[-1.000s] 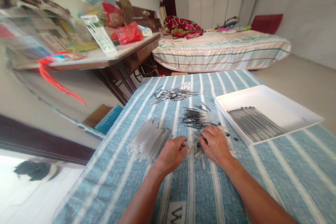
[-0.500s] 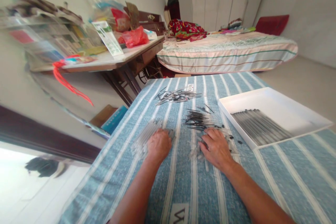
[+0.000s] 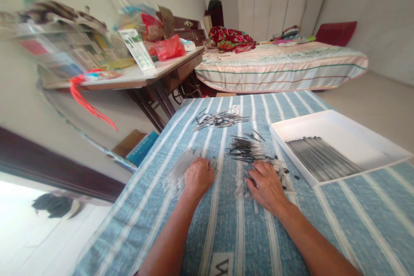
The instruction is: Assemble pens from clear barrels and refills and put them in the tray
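Observation:
My left hand (image 3: 199,177) is closed beside a bundle of translucent pen barrels (image 3: 181,171). A pale barrel end with a dark tip (image 3: 213,161) pokes out past its fingers. My right hand (image 3: 267,184) rests on a pile of small translucent and black pen parts (image 3: 241,185). Its fingers curl down into the pile, and their tips are hidden. Just beyond lies a heap of thin black-ended pen refills (image 3: 244,148). Small black pieces (image 3: 296,177) are scattered to the right of this hand.
A white box (image 3: 355,131) on the right holds a row of assembled-looking grey pens (image 3: 320,157). Farther back on the striped tablecloth (image 3: 223,224) lies another loose heap of refills (image 3: 221,119). A cluttered desk (image 3: 152,75) stands at left, a bed (image 3: 281,67) behind.
The whole view has shifted slightly. My left hand has moved a little to the right, away from the barrels. My right hand stays at the pile of small parts.

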